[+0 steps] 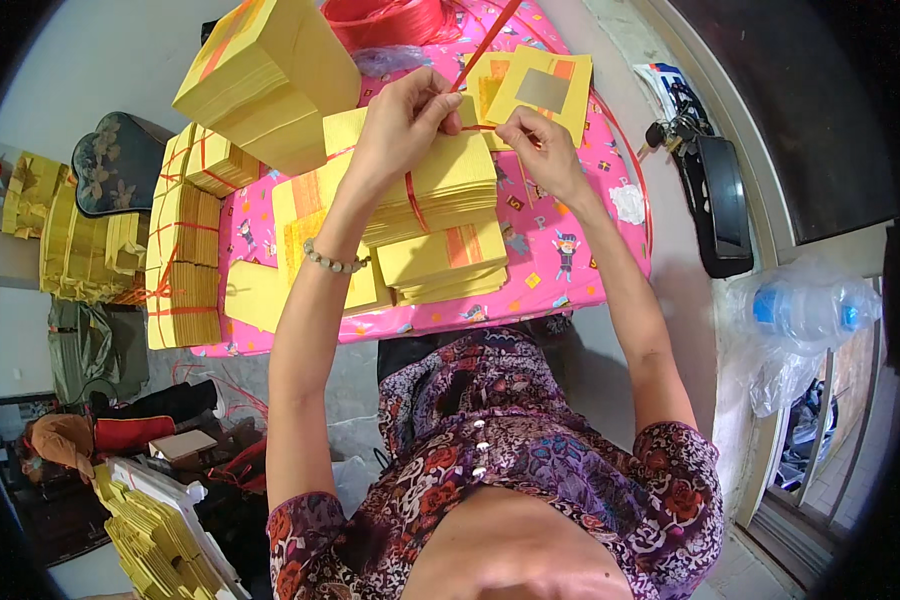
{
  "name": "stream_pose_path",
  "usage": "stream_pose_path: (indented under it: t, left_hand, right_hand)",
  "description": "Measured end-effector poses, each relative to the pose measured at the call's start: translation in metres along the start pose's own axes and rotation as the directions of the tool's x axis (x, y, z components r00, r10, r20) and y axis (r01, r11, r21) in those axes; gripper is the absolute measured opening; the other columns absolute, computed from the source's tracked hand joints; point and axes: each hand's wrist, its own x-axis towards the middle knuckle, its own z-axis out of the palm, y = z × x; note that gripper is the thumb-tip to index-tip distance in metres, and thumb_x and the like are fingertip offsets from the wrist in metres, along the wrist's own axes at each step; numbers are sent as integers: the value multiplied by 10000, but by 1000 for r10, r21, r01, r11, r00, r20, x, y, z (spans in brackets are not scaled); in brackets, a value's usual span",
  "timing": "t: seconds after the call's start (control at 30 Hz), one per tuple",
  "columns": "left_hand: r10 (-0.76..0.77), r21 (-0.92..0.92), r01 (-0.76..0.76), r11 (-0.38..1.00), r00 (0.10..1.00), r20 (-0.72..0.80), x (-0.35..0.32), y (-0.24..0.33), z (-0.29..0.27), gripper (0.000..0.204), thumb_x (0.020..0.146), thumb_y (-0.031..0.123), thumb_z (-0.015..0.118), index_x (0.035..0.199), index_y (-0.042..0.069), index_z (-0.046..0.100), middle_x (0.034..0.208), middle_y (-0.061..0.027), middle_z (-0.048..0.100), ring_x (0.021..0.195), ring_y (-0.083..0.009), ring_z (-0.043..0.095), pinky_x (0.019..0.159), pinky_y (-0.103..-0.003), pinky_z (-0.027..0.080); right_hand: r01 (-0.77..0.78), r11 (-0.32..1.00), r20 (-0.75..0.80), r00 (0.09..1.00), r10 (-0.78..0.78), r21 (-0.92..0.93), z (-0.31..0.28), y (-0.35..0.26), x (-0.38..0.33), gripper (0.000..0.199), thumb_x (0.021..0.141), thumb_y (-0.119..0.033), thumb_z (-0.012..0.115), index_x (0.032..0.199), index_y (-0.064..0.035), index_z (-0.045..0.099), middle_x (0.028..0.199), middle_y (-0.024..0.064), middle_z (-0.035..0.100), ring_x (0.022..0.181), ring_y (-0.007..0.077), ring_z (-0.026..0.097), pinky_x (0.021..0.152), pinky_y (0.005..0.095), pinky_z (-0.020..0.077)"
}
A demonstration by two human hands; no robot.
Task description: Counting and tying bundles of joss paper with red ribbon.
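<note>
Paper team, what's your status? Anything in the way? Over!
Left hand, right hand: both pinching red strap. Yellow bundle: strap down its front. Hands look unblocked; tall yellow stack close on left.

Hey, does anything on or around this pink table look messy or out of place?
Two things: a crumpled white scrap lies near the right edge of the pink table, looking like litter, and loose red strands straggle over the floor at left, unlike the coiled red strapping on the table.

Single capital letters (540,222) printed here and there on pink tablecloth (545,260).
</note>
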Motion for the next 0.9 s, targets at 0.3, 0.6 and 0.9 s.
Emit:
stream_pose_path:
  t: [0.3,0.6,0.9]
  left_hand:
    - [-62,228,52,972,997,36,12,13,8,196,908,174,596,861,-15,617,653,-34,618,600,-72,540,578,-262,465]
    - [-68,419,-17,908,980,186,20,10,1,258,924,201,532,889,-39,621,682,-60,626,683,-119,592,660,-282,486]
    - [-122,261,73,963,977,176,16,13,0,299,929,251,567,978,-27,665,794,-48,674,729,-93,610,690,-250,498]
  right_hand:
    - [525,483,-9,671,-742,-700,-16,-48,16,157,768,-189,680,834,-78,589,919,23,591,863,216,572,705,360,487]
    - [520,583,-14,738,-674,-624,-7,-50,46,192,833,-287,637,826,-104,578,770,43,588,747,224,583,623,356,465]
    - [440,792,-96,847,-522,-423,-5,-51,48,235,879,-298,601,835,-72,554,611,94,554,587,270,578,533,386,436]
